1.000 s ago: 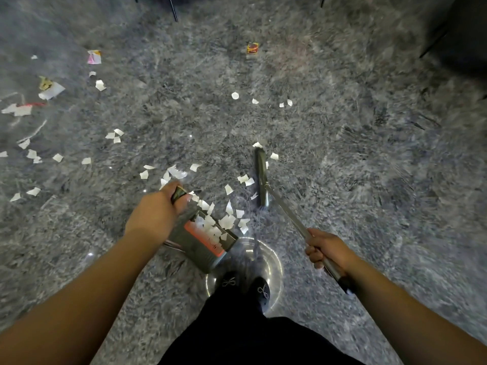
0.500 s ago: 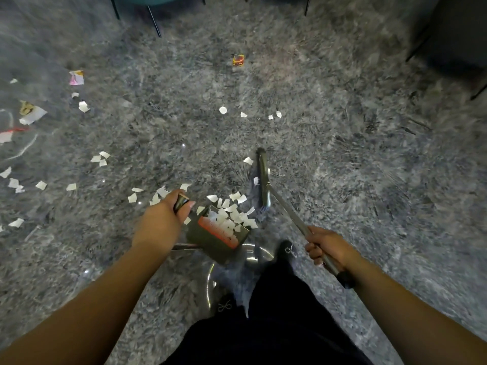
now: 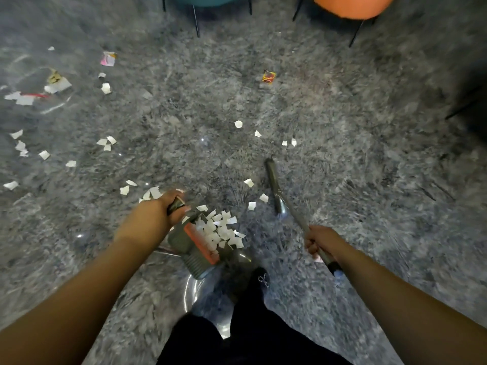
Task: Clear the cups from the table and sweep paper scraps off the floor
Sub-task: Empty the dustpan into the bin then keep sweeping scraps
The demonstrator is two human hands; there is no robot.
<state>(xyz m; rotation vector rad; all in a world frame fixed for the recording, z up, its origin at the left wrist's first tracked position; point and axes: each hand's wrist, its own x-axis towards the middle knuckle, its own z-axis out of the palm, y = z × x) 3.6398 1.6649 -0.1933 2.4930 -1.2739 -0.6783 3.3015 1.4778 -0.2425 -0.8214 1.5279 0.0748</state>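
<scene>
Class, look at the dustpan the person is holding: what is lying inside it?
Inside the dustpan, gripped by the left hand, lies a heap of white paper scraps beside its orange edge. The heap covers the pan's floor, so anything beneath it cannot be seen.

Floor (image 3: 342, 180): grey mottled, glossy, small light glints; teal chair (image 3: 208, 0) and orange chair (image 3: 353, 5) at far edge. Both on thin dark legs.

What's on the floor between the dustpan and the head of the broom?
In the head view, three loose white paper scraps lie on the grey floor between the dustpan and the broom head; nothing else shows there.
</scene>
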